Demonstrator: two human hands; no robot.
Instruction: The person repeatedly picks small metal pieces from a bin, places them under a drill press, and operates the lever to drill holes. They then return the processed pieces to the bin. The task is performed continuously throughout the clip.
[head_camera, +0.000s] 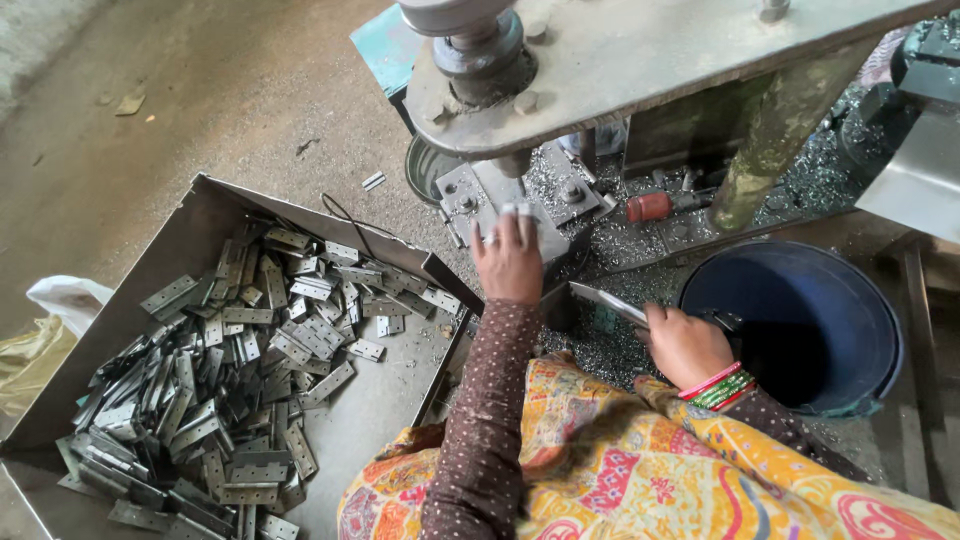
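Note:
My left hand (508, 258) reaches forward to the die block (480, 195) of a press machine (640, 60), fingertips taped, resting on a flat metal piece under the ram; whether it grips the piece is unclear. My right hand (685, 345), with red and green bangles at the wrist, holds a flat metal hinge plate (605, 300) near the machine's base, beside a dark blue bucket (800, 320). A large metal tray (200, 215) at my left holds a heap of several grey hinge plates (230, 380).
Metal shavings (640, 245) cover the machine bed and the floor around it. A red-handled tool (650, 207) lies on the bed. A white sack (55, 310) sits at the far left. My patterned clothing (640, 470) fills the lower right. Concrete floor (150, 100) lies beyond the tray.

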